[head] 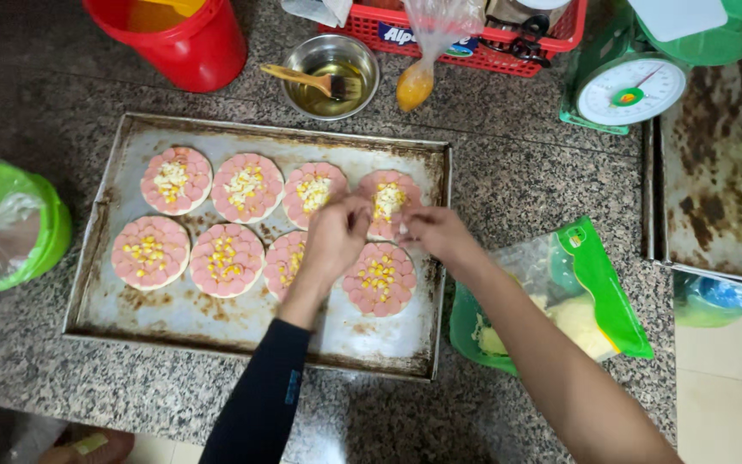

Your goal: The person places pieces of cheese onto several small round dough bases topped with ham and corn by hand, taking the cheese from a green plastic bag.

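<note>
A worn metal baking tray (pixel 216 322) lies on the granite counter with several small round pizzas topped with pink sausage slices and corn. My left hand (pixel 334 239), in a dark sleeve, and my right hand (pixel 434 234) meet over the far right pizza of the back row (pixel 387 199). Their fingertips are pinched together just above it, where pale shredded cheese lies on top. Whether any cheese sits between the fingers cannot be made out. Another pizza (pixel 380 279) lies right below the hands.
An open green and clear bag of shredded cheese (pixel 577 296) lies right of the tray. Behind stand a steel bowl of oil with a brush (pixel 330 76), a red bucket (pixel 184 39), a red basket (pixel 474 30), a green kitchen scale (pixel 630 86). A green tub (pixel 2 225) sits left.
</note>
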